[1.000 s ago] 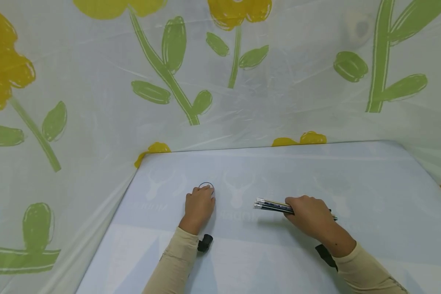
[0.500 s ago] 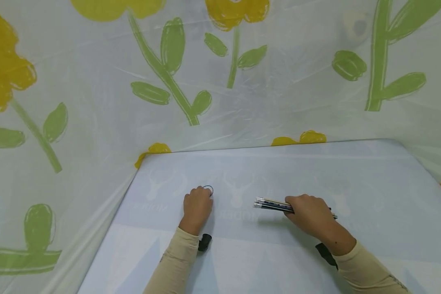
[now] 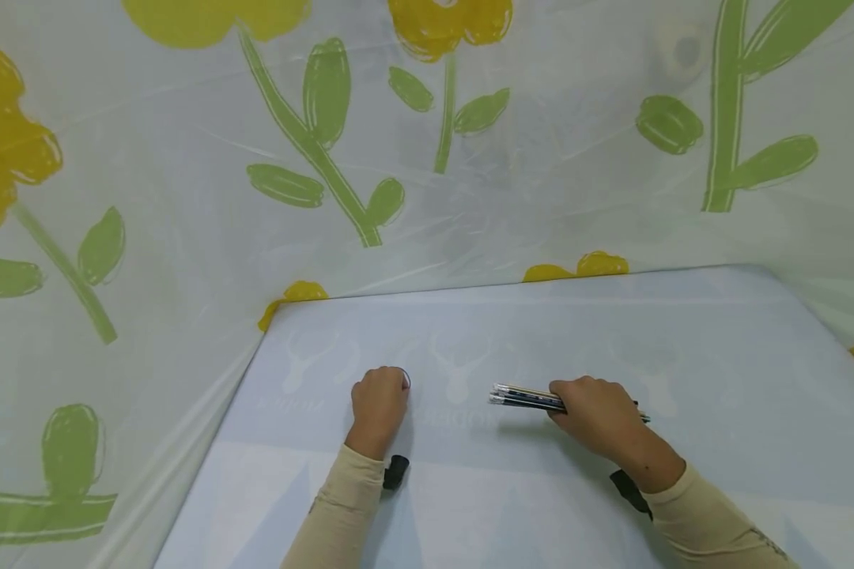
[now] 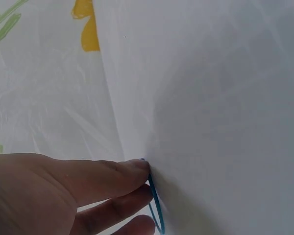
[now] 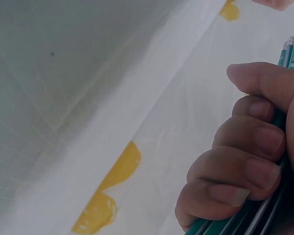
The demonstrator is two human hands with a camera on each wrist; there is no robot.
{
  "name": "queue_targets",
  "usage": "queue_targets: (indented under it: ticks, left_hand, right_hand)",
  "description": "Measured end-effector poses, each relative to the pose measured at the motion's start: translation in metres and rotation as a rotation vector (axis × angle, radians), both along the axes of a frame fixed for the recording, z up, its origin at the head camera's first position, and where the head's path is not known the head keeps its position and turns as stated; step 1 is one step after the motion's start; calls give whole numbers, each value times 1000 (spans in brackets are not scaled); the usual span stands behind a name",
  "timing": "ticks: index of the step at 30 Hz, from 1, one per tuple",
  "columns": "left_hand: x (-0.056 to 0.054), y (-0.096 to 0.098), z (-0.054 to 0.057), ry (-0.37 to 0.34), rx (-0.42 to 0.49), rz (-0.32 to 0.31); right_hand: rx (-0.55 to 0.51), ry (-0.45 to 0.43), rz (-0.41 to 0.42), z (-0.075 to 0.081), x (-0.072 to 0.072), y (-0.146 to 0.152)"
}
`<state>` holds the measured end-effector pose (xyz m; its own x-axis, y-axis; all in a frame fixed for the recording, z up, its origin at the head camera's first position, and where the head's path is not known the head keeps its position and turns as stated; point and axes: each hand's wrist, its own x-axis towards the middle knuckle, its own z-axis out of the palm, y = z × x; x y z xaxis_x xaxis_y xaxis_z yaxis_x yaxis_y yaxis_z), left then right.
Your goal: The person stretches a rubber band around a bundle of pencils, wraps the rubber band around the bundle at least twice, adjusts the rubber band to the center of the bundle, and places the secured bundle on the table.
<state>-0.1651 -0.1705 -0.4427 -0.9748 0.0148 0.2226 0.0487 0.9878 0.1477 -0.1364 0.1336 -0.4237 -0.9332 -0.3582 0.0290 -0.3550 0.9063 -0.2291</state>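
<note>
At center of the head view, the left hand point(image 3: 380, 403) pinches a thin, round blue loop point(image 4: 156, 200), and the right hand point(image 3: 605, 415), right of center, is wrapped round a bundle of slim dark and teal pencils with white ends point(image 3: 523, 397). Both are over a pale, faintly patterned tabletop point(image 3: 541, 340).

The left wrist view gives the loop's blue color and the thumb against its upper end; the head view leaves only a small arc beside the fingers. The right wrist view shows 4 curled fingers and the teal barrels, which look mostly dark from the head.

The bundle's middle is hidden in the grip, and its lower end is cut off at the bottom of the right wrist frame. The exact pencil count is hard to make out.
</note>
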Motion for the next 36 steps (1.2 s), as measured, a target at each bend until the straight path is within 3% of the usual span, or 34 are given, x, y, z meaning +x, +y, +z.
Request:
queue_targets:
  ticks: [6,13,17,25,30,36]
  left_hand:
    - [1,2,-3,-3,-21,12]
    - [7,11,0,60,-7,-16]
    - [8,19,8,55,81,-51]
    - [14,35,18,-77,315,-164]
    - [20,47,21,-92,374,-216]
    - [31,61,26,-82,426,-341]
  right_hand:
    - [-2,10,16,0,2,-1]
    - [-4,14,24,-1,2,0]
    - [3,27,25,0,2,0]
    - [1,24,32,-1,4,-2]
    - [6,23,38,-5,4,-3]
    - [21,25,28,-5,4,-3]
